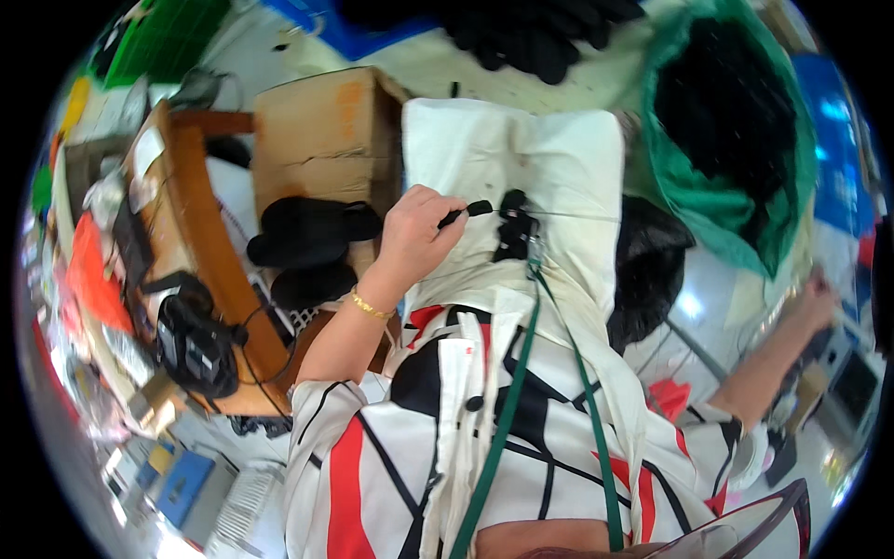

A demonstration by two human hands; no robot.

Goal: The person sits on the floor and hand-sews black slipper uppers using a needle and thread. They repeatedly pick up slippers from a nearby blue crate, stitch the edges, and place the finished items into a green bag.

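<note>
Left hand (419,228): one, raised above the lap, thumb and fingers pinching a small black piece (479,208), whose free end pointed toward the right hand. Gold-coloured bracelet (371,306) on the wrist below.

Right hand (817,304): one, well apart from the left, arm extended outward; fingers small and blurred, so whether they gripped anything could not be told.

White cloth (568,154): one, spread over the lap beneath and to the right of the left hand, between the two hands. A thin dark line crossed it toward the right hand; thread or crease could not be told.

Black scraps (512,240): small cluster on the cloth, just right of the left hand. Metal clip (535,252) beside them, on a green strap (514,401) worn at the neck.

Black padded items (307,233): lay near the left hand, on its outer side. Cardboard box (312,140): stood beyond them, forward of that hand.

Wooden bench (221,293): farther out past the left hand, with a black bag (191,335) at its edge.

Green sack (736,235): one, open, filled with black material (726,102), forward of the right hand. Black plastic bag (647,270): between the hands, beside the cloth.

Blue crate (326,26): beyond the left hand, black goods (535,35) alongside.
</note>
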